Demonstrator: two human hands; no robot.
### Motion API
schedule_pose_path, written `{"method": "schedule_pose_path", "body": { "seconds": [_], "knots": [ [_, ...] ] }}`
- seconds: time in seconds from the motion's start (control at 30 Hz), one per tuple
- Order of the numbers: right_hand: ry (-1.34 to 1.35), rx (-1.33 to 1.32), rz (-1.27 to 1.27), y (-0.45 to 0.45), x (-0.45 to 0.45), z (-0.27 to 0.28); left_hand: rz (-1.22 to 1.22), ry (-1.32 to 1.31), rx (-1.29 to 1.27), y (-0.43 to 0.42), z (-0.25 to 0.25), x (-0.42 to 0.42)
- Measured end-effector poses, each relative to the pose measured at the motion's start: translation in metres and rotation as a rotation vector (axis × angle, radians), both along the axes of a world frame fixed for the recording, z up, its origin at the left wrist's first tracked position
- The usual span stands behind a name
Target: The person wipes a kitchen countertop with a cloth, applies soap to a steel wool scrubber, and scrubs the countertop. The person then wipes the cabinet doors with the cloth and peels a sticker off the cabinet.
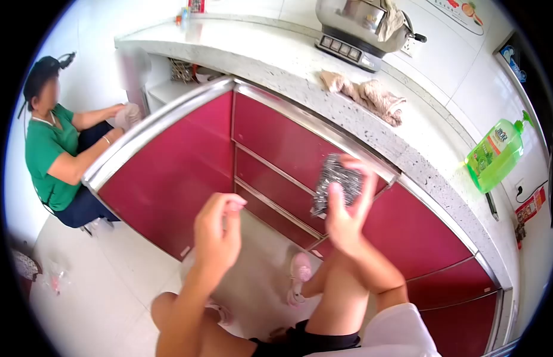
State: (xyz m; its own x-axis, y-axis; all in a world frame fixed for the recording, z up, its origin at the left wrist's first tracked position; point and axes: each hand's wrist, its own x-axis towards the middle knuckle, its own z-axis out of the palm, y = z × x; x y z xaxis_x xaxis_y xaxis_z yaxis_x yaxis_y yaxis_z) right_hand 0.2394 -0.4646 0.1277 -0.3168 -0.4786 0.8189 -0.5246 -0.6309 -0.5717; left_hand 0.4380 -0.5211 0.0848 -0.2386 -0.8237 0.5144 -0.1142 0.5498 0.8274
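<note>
My right hand (pixel 350 214) is closed around a dark grey steel wool scourer (pixel 339 183), held up in front of the red cabinet fronts. The thumb presses its near side and the fingers wrap its right edge. To the left, my left hand (pixel 217 235) is raised beside an open red cabinet door (pixel 169 172). Its fingers are loosely bent, a little apart from the thumb, and I see nothing between them. A crumpled beige cloth (pixel 366 95) lies on the counter above the scourer.
The speckled counter (pixel 252 50) curves around me. On it stand an electric pot (pixel 354 35) with a cloth over its rim and a green soap bottle (pixel 497 154). At left, a seated person (pixel 56 143) in a green shirt holds a light cloth-like item. Red drawers (pixel 276 178) face my knees.
</note>
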Motion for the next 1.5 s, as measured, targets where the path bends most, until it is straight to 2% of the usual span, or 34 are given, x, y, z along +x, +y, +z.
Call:
{"method": "schedule_pose_path", "body": {
  "seconds": [0.03,0.1,0.2,0.23,0.33,0.4,0.77,1.0,1.07,1.1,1.17,1.2,1.3,1.33,1.4,1.43,1.5],
  "knots": [
    [0.301,-0.163,-0.194,0.006,-0.012,0.01,-0.014,0.014,0.004,0.005,0.004,0.002],
    [0.754,-0.167,-0.474,0.029,-0.043,0.029,-0.016,-0.028,-0.027,0.006,0.002,-0.001],
    [1.021,0.006,-0.77,0.065,-0.066,0.054,-0.052,-0.064,-0.125,0.011,0.0,-0.005],
    [1.053,0.034,-0.829,0.072,-0.08,0.059,-0.05,-0.083,-0.204,0.01,0.001,-0.007],
    [1.109,0.136,-0.867,0.07,-0.097,0.066,-0.083,-0.089,-0.204,0.013,0.006,-0.01],
    [1.258,0.18,-0.916,0.057,-0.096,0.064,-0.111,-0.081,-0.208,0.012,0.007,-0.013],
    [1.386,-0.017,-0.805,-0.109,-0.032,0.059,-0.056,-0.057,-0.297,0.004,-0.005,-0.029],
    [1.304,-0.07,-0.746,-0.207,0.013,0.072,0.011,-0.046,-0.275,-0.01,-0.005,-0.016],
    [1.183,-0.09,-0.554,-0.217,0.021,0.077,-0.008,0.01,-0.065,-0.013,-0.003,-0.011],
    [1.18,-0.092,-0.549,-0.213,0.023,0.081,-0.003,0.008,-0.065,-0.017,-0.003,-0.01],
    [0.638,-0.013,-0.042,-0.193,0.035,0.086,-0.131,0.314,0.23,-0.027,-0.01,-0.004],
    [0.298,0.209,0.256,-0.177,0.037,0.084,-0.207,0.434,0.308,-0.032,-0.011,0.001],
    [-0.015,0.359,0.535,-0.136,0.034,0.068,-0.285,0.627,0.421,-0.035,0.008,0.015],
    [-0.017,0.368,0.534,-0.125,0.037,0.062,-0.363,0.672,0.474,-0.037,0.01,0.017],
    [-0.41,0.53,0.878,-0.104,0.043,0.057,-0.441,0.77,0.529,-0.035,0.013,0.015],
    [-0.394,0.557,0.896,-0.102,0.042,0.05,-0.52,0.87,0.571,-0.035,0.014,0.013],
    [-0.384,0.56,0.968,-0.096,0.047,0.037,-0.62,0.895,0.603,-0.032,0.018,0.008]
  ]
}}
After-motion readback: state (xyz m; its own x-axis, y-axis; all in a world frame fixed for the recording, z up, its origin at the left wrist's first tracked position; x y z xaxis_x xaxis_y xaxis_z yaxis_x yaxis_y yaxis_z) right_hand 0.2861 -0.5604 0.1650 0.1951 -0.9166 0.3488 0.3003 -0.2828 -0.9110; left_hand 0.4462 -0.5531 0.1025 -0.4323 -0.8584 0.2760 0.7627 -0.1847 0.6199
